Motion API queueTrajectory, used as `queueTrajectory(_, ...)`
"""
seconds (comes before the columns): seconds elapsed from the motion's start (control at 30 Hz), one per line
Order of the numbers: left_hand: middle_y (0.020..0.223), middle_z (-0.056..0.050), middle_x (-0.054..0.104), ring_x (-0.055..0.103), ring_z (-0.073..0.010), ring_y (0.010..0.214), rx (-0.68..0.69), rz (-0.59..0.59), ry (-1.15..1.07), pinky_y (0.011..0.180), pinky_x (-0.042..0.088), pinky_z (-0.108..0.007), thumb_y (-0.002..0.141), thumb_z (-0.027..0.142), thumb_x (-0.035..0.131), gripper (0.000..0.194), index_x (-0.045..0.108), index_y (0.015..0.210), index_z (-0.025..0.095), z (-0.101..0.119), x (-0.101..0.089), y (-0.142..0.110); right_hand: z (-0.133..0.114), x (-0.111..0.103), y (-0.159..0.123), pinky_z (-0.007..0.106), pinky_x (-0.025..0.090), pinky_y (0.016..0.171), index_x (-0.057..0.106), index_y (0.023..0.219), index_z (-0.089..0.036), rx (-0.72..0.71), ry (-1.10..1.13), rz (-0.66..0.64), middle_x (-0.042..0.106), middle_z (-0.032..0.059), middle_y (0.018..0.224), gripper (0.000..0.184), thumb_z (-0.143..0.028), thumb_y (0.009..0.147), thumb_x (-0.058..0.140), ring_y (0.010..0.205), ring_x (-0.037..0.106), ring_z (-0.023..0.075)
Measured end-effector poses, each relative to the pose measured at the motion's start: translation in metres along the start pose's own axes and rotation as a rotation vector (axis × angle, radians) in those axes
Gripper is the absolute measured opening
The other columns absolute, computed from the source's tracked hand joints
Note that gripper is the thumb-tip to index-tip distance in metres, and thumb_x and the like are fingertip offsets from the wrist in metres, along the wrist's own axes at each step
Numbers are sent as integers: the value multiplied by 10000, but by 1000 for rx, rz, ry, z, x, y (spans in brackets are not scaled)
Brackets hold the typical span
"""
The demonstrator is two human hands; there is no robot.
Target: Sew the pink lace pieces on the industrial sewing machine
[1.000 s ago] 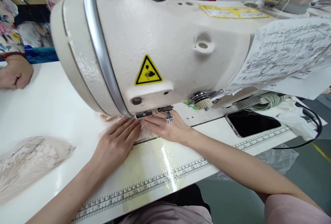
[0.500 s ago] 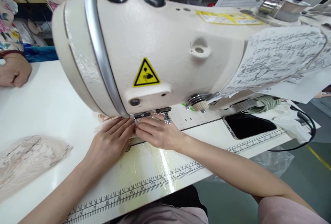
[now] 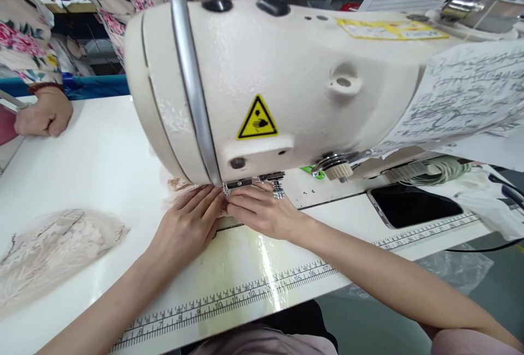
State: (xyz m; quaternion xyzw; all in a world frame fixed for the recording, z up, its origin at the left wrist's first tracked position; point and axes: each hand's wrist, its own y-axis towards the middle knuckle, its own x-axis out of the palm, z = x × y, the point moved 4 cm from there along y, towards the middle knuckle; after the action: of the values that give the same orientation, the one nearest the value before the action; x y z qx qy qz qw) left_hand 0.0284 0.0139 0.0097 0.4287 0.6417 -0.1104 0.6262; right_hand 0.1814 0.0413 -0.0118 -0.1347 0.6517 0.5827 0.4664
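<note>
A pale sewing machine [image 3: 278,71] stands over the white table, and both my hands meet below its head at the needle area. My left hand [image 3: 190,221], closed, grips a piece of beige lace fabric [image 3: 182,184] left of the presser foot. On the other side, my right hand [image 3: 266,210] has its fingers pressed together on the same lace, close to the left thumb. The machine head hides some fingertips and most of the lace. Another sheer lace piece [image 3: 61,251] lies loose on the table at left.
A phone [image 3: 413,205] lies right of my right forearm. A printed ruler [image 3: 229,300] runs along the table's front edge. Handwritten paper [image 3: 458,93] hangs on the machine arm. At the far left, a co-worker's closed hand [image 3: 45,112] rests on the table.
The whole scene has shifted right in the picture as my head turned left. Both hands keep nearly the same place on the lace beside the needle area.
</note>
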Motion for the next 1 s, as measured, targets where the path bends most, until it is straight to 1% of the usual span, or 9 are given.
queueTrajectory(0.17, 1183, -151, 698, 688, -272, 1042, -6, -25, 53, 931, 542, -425, 935, 158, 464, 305, 626, 1165, 41, 3, 2, 0, 1, 2, -1, 287, 423, 787, 636, 892, -186, 26, -17, -18, 720, -21, 911, 189, -67, 924, 493, 879, 600, 111)
queueTrajectory(0.33, 1163, -157, 705, 689, -277, 1025, -6, -6, 94, 909, 547, -414, 931, 154, 482, 304, 629, 1164, 26, 6, 2, 2, 2, 2, -2, 296, 409, 766, 635, 893, -184, 38, -37, 6, 717, -22, 934, 162, -75, 912, 517, 888, 591, 118)
queueTrajectory(0.5, 1136, -158, 714, 691, -277, 1008, -16, 23, 124, 910, 542, -410, 920, 160, 504, 301, 639, 1155, 28, 10, 2, 4, 3, -2, -1, 298, 353, 645, 640, 887, -185, 78, -82, 26, 714, -28, 903, 169, -72, 909, 515, 822, 563, 104)
queueTrajectory(0.57, 1138, -160, 713, 691, -277, 1005, -21, 31, 130, 917, 538, -411, 913, 161, 517, 299, 644, 1148, 26, 11, 2, 4, 3, -5, 0, 301, 332, 623, 641, 881, -185, 88, -99, 24, 713, -30, 886, 171, -69, 905, 517, 806, 554, 102)
queueTrajectory(0.8, 1141, -162, 711, 691, -289, 987, -39, 39, 131, 898, 541, -431, 888, 156, 553, 308, 650, 1147, 19, 13, 3, 5, 6, -9, 2, 289, 333, 611, 653, 871, -193, 82, -152, 22, 723, -40, 909, 190, -55, 884, 523, 732, 538, 96)
queueTrajectory(1.0, 1150, -156, 709, 688, -291, 1003, -47, 47, 143, 892, 546, -432, 893, 167, 556, 316, 642, 1166, 32, 13, 5, 5, 7, -7, -1, 301, 324, 592, 667, 901, -196, 130, -175, 37, 729, -46, 962, 160, -84, 886, 553, 663, 536, 91)
